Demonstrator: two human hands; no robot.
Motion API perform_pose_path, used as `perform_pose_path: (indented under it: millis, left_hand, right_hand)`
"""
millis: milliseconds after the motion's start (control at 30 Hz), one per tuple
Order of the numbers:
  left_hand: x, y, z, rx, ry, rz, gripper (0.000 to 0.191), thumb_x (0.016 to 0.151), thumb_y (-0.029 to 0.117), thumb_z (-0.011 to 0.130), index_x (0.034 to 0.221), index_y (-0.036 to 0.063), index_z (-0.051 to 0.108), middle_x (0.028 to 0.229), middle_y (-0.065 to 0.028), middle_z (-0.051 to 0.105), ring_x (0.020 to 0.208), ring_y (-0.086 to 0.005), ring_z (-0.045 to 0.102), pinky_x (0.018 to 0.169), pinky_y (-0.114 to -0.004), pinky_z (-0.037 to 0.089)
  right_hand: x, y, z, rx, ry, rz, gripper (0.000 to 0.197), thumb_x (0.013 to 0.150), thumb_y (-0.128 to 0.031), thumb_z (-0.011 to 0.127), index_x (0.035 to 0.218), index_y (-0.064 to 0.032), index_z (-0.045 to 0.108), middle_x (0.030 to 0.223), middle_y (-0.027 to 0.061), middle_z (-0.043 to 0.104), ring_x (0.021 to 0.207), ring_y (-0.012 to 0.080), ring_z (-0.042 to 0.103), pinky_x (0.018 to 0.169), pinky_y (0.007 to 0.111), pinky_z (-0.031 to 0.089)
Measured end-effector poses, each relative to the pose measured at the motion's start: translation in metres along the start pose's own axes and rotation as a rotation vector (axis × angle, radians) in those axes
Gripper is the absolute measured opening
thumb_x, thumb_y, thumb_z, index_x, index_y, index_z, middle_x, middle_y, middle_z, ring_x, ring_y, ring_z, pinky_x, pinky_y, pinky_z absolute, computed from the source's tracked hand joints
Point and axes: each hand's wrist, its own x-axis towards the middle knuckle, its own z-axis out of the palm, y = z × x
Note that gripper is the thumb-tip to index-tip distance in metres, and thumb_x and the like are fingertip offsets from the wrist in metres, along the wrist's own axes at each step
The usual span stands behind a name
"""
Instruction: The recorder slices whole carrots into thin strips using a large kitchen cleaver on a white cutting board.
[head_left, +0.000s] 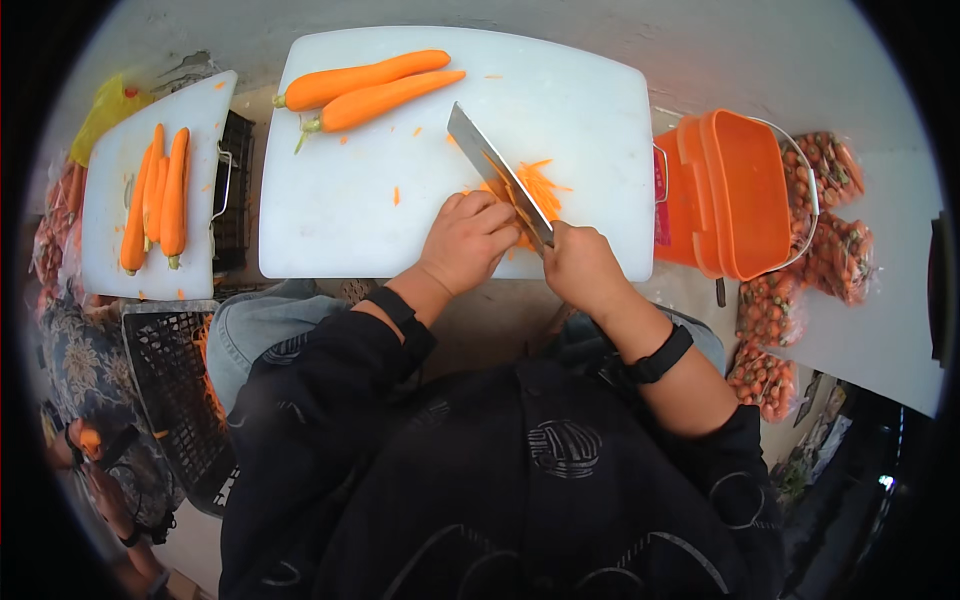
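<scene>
My right hand (589, 262) grips the handle of a cleaver (487, 157), its broad blade slanting up and left over a white cutting board (337, 217). Beside the blade, my left hand (469, 240) has its fingers curled down on carrot slices, which are mostly hidden under the fingers and the steel. Thin carrot shreds (541, 187) lie heaped just right of the blade. Two whole peeled carrots, an upper carrot (360, 79) and a lower carrot (382, 101), rest at the board's far left, apart from both hands.
An orange bucket (709, 195) with a wire handle stands right of the board, near bagged carrots (838, 251). At left, a second board (105, 195) carries several carrots (174, 195). A black plastic crate (176, 405) containing shreds sits by my left knee. Another person's hand (109, 495) shows lower left.
</scene>
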Motion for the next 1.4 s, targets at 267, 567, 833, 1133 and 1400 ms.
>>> perform_pose_path:
  millis: [267,567,833,1133,1400]
  left_hand:
    - [-0.002,0.0,-0.001,-0.012,-0.014,0.007,0.013,0.07,0.012,0.072,0.081,0.0136,0.065,0.098,0.0022,0.06,0.095,-0.0224,0.054,0.083,-0.037,0.044]
    - [0.0,0.0,-0.003,-0.067,-0.042,-0.018,0.025,0.065,0.01,0.077,0.088,0.0129,0.067,0.101,0.0,0.059,0.097,-0.0246,0.054,0.085,-0.038,0.044]
    - [-0.006,0.003,-0.025,-0.033,-0.045,-0.06,0.048,0.06,0.012,0.082,0.105,0.0112,0.064,0.114,-0.0066,0.057,0.104,-0.0295,0.053,0.091,-0.04,0.044]
    - [-0.017,-0.001,-0.032,-0.037,-0.055,-0.189,0.047,0.063,0.015,0.083,0.105,0.0094,0.061,0.113,-0.0084,0.056,0.101,-0.0299,0.056,0.086,-0.038,0.048]
    - [-0.024,-0.004,-0.032,-0.096,-0.036,-0.221,0.03,0.066,0.01,0.08,0.091,0.0077,0.063,0.098,-0.0069,0.058,0.088,-0.027,0.059,0.077,-0.036,0.05]
  right_hand:
    - [0.011,0.012,-0.016,0.571,-0.174,0.342,0.021,0.083,-0.012,0.062,0.091,0.0071,0.061,0.08,0.0276,0.065,0.077,0.0416,0.065,0.073,0.044,0.053]
    - [0.0,0.015,0.0,0.128,0.029,0.006,0.017,0.083,-0.012,0.058,0.087,0.0046,0.06,0.081,0.0277,0.064,0.081,0.0428,0.064,0.075,0.047,0.052]
    - [0.0,0.008,-0.003,0.069,0.01,-0.024,0.015,0.082,-0.006,0.053,0.089,0.0052,0.059,0.079,0.0277,0.065,0.079,0.0434,0.065,0.075,0.049,0.052]
    - [-0.004,0.007,-0.003,0.04,-0.009,-0.03,0.023,0.08,-0.003,0.05,0.102,0.0055,0.053,0.084,0.0285,0.065,0.082,0.043,0.065,0.077,0.049,0.052]
    - [-0.003,0.007,-0.005,0.047,-0.004,-0.013,0.021,0.081,-0.003,0.05,0.101,0.0041,0.054,0.085,0.0281,0.066,0.084,0.0426,0.065,0.078,0.049,0.052]
